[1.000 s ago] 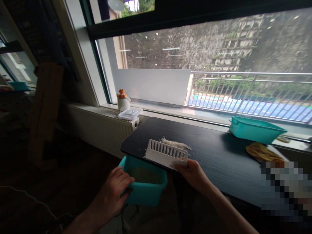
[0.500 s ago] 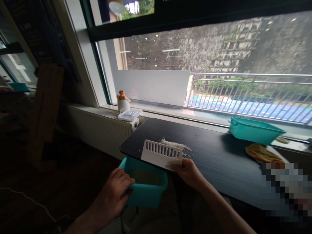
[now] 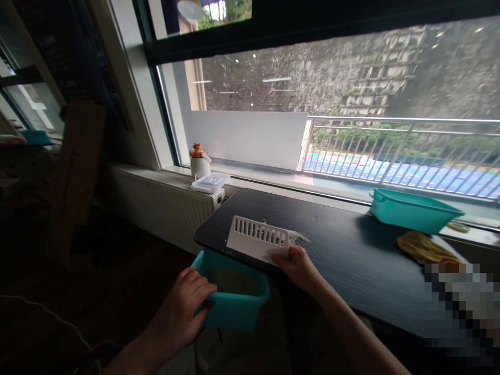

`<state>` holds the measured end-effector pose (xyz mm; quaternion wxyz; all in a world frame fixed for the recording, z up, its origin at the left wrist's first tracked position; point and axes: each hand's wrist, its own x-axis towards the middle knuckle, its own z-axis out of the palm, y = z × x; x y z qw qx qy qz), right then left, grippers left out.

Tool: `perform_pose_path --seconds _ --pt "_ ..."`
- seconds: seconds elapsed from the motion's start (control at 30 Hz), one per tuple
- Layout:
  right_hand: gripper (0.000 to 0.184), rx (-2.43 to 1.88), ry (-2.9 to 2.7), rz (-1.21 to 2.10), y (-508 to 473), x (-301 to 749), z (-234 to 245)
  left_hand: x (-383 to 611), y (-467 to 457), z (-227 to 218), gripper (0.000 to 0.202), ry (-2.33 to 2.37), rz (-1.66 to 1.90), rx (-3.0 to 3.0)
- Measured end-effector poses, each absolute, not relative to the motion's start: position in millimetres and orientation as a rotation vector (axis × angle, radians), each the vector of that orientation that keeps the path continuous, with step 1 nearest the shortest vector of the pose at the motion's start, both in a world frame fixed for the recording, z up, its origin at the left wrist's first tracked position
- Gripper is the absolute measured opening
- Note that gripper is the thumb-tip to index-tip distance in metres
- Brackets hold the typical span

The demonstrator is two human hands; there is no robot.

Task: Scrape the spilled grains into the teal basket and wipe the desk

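Note:
My left hand point(image 3: 191, 299) is closed over the near left rim of a teal plastic basin point(image 3: 238, 310), held just below the table's front edge. Pale grains show dimly inside the basin. Between the thumb and fingers of my right hand point(image 3: 299, 265) is the right end of a white slotted plastic scraper point(image 3: 250, 248), tilted above the dark table point(image 3: 339, 250). White rice-like grains point(image 3: 297, 237) lie in a small pile behind the scraper, partly hidden by it. A few more grains are scattered at the table's front edge, near the basin.
A second teal basin point(image 3: 414, 211) stands at the window side on the right, with a yellow-brown cloth point(image 3: 424, 249) before it. A radiator point(image 3: 167, 200) left of the table carries a clear plastic lid point(image 3: 211, 182) and a white pot with an orange figure point(image 3: 200, 164).
The scraper has moved slightly back and up over the grains, covering more of the pile. More grains now lie at the front edge. My left hand and basin stay nearly in place.

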<state>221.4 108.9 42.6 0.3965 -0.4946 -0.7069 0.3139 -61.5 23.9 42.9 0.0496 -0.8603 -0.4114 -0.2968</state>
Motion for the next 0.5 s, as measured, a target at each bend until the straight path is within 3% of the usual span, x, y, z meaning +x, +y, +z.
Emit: perform_pose_path --seconds 0.17,0.5 --pt "0.023 -1.373 -1.766 0.619 125 207 46 -61 24 44 0.021 -1.241 -0.914 -2.618" --pt "0.026 -1.308 -1.898 0.665 100 232 40 -61 23 43 0.022 -1.249 -0.912 -2.654"
